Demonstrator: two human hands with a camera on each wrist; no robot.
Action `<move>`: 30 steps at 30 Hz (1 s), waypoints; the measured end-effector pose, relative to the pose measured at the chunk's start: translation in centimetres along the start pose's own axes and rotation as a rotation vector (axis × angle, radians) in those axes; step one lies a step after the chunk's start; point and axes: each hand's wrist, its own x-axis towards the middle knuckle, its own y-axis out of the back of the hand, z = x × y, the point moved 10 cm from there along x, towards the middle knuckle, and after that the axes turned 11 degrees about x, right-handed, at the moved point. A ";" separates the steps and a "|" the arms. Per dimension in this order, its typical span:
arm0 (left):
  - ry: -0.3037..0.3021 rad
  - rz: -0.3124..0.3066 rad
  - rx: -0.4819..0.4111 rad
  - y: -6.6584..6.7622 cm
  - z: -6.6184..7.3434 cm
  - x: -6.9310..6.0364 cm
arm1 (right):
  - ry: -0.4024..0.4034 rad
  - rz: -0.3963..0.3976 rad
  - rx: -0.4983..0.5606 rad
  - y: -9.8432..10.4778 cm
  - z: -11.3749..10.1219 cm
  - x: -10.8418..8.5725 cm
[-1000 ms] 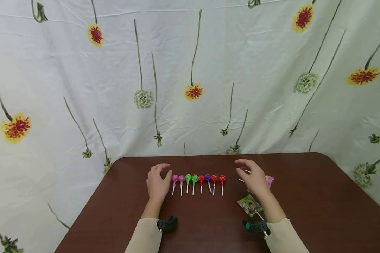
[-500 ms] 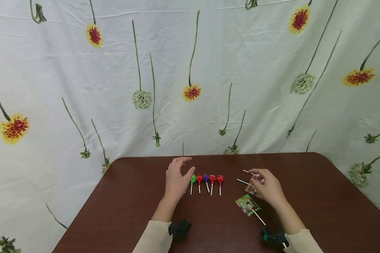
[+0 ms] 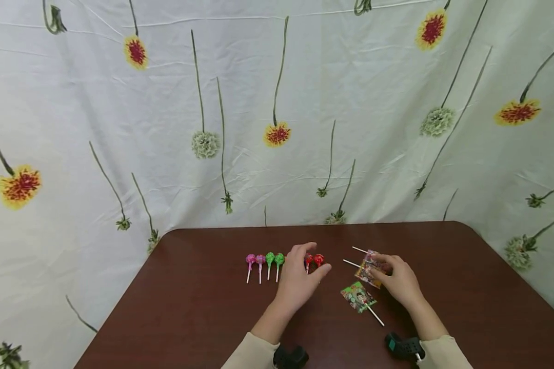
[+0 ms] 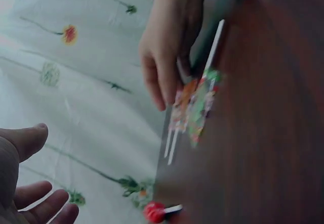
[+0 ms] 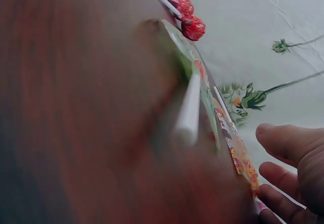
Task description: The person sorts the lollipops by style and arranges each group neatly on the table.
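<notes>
My left hand hangs over the right part of a row of wrapped ball lollipops, thumb and fingers spread with nothing between them. Two pink lollipops and two green ones show left of it; red ones peek out past its fingers. Further right, my right hand is at a flat lollipop packet, its thumb and fingers apart in the right wrist view. Whether its fingertips touch the packet is unclear. Nearer me lies a green packet with a white stick.
Everything lies on a dark brown table. Behind its far edge hangs a white cloth printed with flowers. Two white sticks point left from the packets beside my right hand. A black band is on my right wrist.
My left hand has swept rightward above the lollipop row, uncovering the pink and green ones. My right hand has come down and right to the packets. The lollipops look unmoved.
</notes>
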 end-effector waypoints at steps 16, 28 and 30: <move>0.060 -0.151 0.074 -9.0 1.5 -3.6 | 0.036 0.003 -0.077 -0.8 0.5 -0.2; 0.039 -0.125 0.297 -10.6 2.0 -4.3 | 0.028 0.004 -0.106 -0.9 0.7 -0.1; 0.032 -0.138 0.330 -10.7 2.0 -4.3 | 0.027 0.002 -0.100 -0.9 0.7 -0.2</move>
